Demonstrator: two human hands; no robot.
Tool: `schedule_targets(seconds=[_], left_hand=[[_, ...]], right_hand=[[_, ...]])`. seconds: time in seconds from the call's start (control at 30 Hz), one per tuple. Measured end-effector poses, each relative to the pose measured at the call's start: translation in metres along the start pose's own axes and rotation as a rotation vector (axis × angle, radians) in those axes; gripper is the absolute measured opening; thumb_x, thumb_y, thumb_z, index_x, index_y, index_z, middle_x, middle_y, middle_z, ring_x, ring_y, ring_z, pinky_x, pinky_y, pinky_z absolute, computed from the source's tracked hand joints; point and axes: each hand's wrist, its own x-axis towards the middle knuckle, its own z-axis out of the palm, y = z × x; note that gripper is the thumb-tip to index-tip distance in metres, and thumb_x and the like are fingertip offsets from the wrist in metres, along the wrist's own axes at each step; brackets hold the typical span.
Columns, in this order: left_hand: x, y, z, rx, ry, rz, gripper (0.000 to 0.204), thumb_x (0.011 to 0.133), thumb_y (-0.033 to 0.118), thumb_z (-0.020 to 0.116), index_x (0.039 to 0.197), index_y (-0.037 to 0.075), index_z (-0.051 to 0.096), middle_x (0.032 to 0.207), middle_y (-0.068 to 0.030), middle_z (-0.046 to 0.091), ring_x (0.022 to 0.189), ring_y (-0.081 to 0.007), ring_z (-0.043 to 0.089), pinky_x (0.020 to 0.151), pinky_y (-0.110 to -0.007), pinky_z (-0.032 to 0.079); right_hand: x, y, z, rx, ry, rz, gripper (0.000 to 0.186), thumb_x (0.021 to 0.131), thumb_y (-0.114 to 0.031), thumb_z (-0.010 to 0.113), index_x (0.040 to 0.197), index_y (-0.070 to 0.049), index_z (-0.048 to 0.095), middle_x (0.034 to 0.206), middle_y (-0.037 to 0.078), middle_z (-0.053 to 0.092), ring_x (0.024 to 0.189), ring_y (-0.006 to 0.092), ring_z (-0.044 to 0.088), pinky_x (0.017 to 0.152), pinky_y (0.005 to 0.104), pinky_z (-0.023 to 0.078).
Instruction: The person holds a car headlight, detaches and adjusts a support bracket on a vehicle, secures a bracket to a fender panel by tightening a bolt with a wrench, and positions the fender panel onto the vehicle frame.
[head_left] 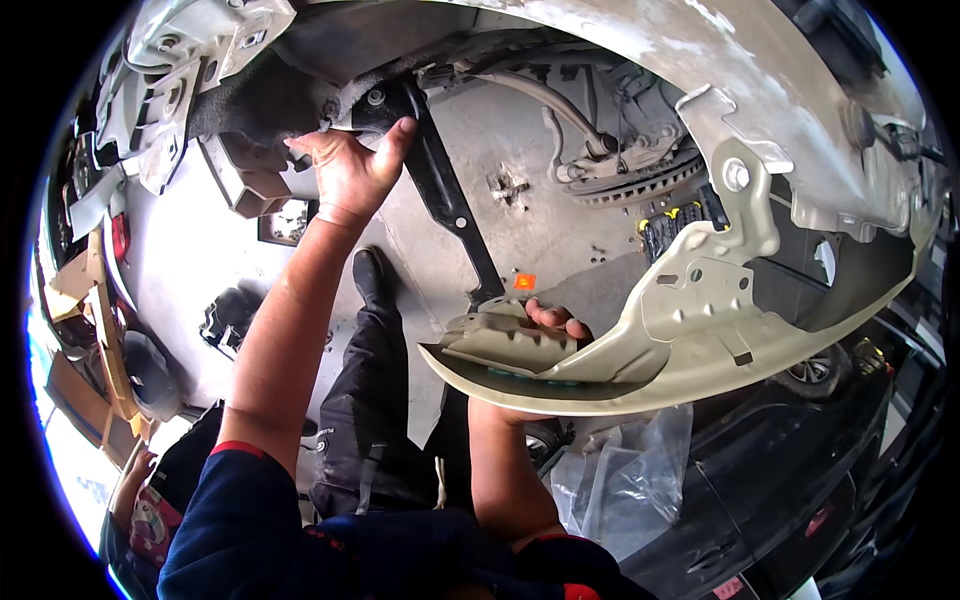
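Observation:
My left hand (352,170) is raised to the end of a black metal bar (435,180). Its thumb stretches up over the bar's edge and the fingers spread to the left, partly hidden by the parts above. A bolt (376,97) sits in the bar's upper end. In my right hand (558,318) is the lower end of a beige car fender (640,350). The fingers curl over its inner side, and the wrist passes beneath the panel's edge. Toward the upper right, a bolt (736,174) shows on the fender's bracket.
A brake disc (640,182) and suspension arm hang beyond the fender. Clear plastic sheeting (630,480) lies by a dark car (760,470) on the right. On the floor are an orange square (524,282) and a dark part (232,320). Cardboard (100,350) stands at left, near another person's arm (130,490).

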Motion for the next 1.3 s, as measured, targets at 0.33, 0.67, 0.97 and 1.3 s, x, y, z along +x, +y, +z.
schedule_targets(seconds=[0.33,0.67,0.97,1.3], left_hand=[[-0.005,-0.025,0.016,0.153,0.097,0.000,0.098,0.089,0.065,0.064,0.147,-0.010,0.036,0.154,-0.0336,0.032,0.145,-0.0481,0.021,0.118,-0.066,-0.003],[0.001,0.007,0.000,-0.077,0.004,-0.010,0.090,0.084,0.055,0.073,0.152,0.005,0.042,0.161,-0.0219,0.033,0.150,-0.0425,0.019,0.118,-0.063,-0.010],[0.001,0.013,-0.007,-0.143,-0.050,-0.066,0.093,0.081,0.052,0.077,0.151,0.001,0.040,0.158,-0.0205,0.036,0.149,-0.0386,0.021,0.121,-0.058,-0.006],[0.000,0.011,-0.002,-0.206,0.001,-0.062,0.063,0.087,0.035,0.076,0.136,0.003,0.055,0.141,-0.0140,0.056,0.131,-0.0312,0.048,0.119,-0.052,0.011]], right_hand=[[0.054,-0.047,-0.028,-0.152,0.412,0.137,0.072,0.099,-0.064,0.037,0.131,-0.006,0.063,0.102,0.014,0.071,0.087,0.0286,0.071,0.075,0.0391,0.061],[0.044,-0.028,-0.061,-0.281,0.007,0.087,0.066,0.103,-0.061,0.041,0.142,-0.011,0.054,0.110,0.008,0.066,0.095,0.0184,0.064,0.085,0.0337,0.052],[0.033,-0.006,-0.126,-0.014,-0.259,0.278,0.035,0.112,-0.024,0.047,0.143,-0.008,0.050,0.127,0.004,0.058,0.120,0.0125,0.059,0.108,0.0331,0.049],[0.047,-0.026,-0.072,-0.082,-0.156,0.235,0.021,0.107,-0.017,0.056,0.126,-0.008,0.054,0.104,-0.001,0.045,0.090,0.0113,0.047,0.089,0.0280,0.044]])
